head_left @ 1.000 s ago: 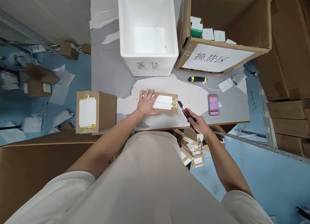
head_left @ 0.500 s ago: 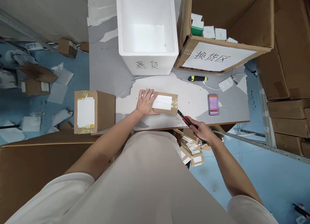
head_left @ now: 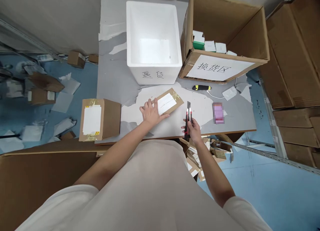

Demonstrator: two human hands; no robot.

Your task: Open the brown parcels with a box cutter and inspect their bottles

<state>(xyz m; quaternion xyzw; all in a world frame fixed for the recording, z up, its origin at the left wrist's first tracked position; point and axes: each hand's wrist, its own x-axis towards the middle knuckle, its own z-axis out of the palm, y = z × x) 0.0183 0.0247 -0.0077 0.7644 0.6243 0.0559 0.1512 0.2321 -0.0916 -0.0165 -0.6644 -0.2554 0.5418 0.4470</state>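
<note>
A small flat cardboard box (head_left: 177, 98) with a white label and clear tape lies slanted on the worktable, its right end pointing away from me. My left hand (head_left: 151, 115) is over its left end, fingers on top and thumb along the near edge, gripping it. My right hand (head_left: 194, 131) is wrapped around a red and black utility knife (head_left: 188, 115), blade out and pointing away from me. Blade and box are apart, the knife to the right of the box.
Behind stand a white foam box (head_left: 155, 74) and a large carton (head_left: 225, 68) holding several small boxes. A yellow and black cutter (head_left: 201, 87) and a blurred pink item (head_left: 218, 113) lie to the right. A taped carton (head_left: 111, 117) sits at the table's left.
The small box has turned so its right end points farther away. My right hand has drawn the knife back from that end and swung its blade upright in view.
</note>
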